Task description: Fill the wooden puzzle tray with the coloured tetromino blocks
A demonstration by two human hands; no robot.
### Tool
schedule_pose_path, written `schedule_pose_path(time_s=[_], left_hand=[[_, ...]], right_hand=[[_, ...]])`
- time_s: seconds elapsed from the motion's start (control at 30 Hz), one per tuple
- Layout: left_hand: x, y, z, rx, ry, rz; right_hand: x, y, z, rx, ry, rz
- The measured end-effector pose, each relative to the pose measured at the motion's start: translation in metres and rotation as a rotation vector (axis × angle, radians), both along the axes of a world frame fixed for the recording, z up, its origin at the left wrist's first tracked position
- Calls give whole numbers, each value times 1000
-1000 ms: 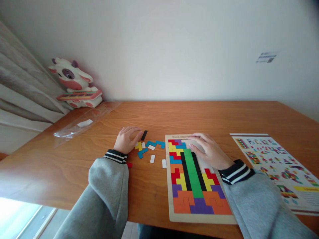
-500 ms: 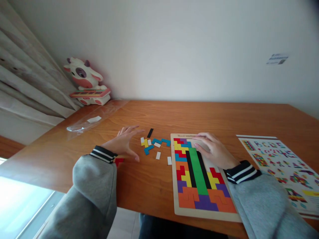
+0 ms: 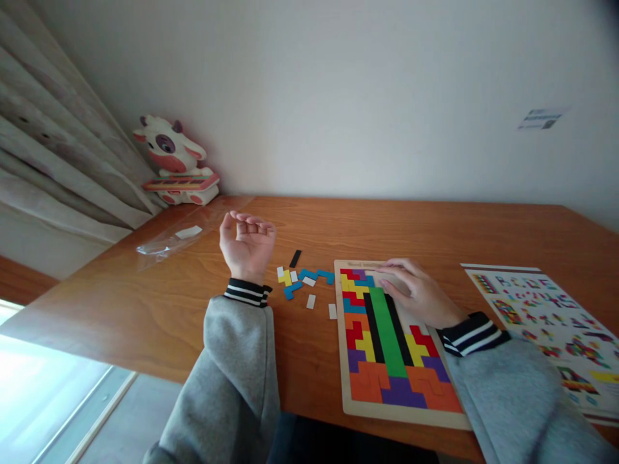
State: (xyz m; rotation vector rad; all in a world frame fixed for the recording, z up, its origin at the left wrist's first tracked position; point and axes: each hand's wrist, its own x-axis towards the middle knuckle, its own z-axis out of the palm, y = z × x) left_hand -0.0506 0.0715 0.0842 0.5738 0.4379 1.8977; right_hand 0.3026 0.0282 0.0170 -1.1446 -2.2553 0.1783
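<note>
My left hand (image 3: 249, 248) is raised with its palm turned up toward me and the fingers loosely bent; nothing shows in it. My right hand (image 3: 422, 293) rests flat over the upper right part of a wooden block puzzle board (image 3: 344, 380), fingers stretched out, covering some of its cells. Coloured pieces fill much of the board, with a long green strip (image 3: 388, 335) down the middle between black ones. Between my left hand and the board lie loose pieces: a black bar (image 3: 295, 258), a yellow piece (image 3: 287, 278), blue pieces (image 3: 292, 289) and several white ones (image 3: 311, 301).
A printed pattern sheet (image 3: 541, 309) lies right of the board. At the back left, a cow-shaped toy keyboard (image 3: 181, 183) stands by the wall and the curtain (image 3: 58, 148). A clear plastic bag (image 3: 162, 248) lies on the wooden table (image 3: 411, 225) in front of it.
My left hand has turned from palm down to palm up and moved up and slightly right. The red piece by its wrist is now out of sight. My right hand stays on the board.
</note>
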Motion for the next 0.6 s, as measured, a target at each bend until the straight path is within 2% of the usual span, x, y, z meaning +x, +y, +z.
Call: schedule_pose_path(time_s=[0.07, 0.17, 0.27, 0.4, 0.5, 0.6], left_hand=[[-7, -3, 2, 24, -147, -45], [-19, -9, -6, 41, -144, -67], [-28, -12, -21, 61, -115, -20], [-41, -12, -38, 49, -224, 87], [-53, -10, -47, 52, -294, 182], [-62, -8, -53, 116, -243, 215]], right_hand=[[-3, -1, 4, 13, -8, 3], [-18, -7, 15, 24, -78, 44], [-43, -22, 32, -17, -197, 205], [-93, -41, 53, -116, -345, 396], [-137, -43, 54, -104, -381, 477], [-177, -34, 43, -36, -420, 503]])
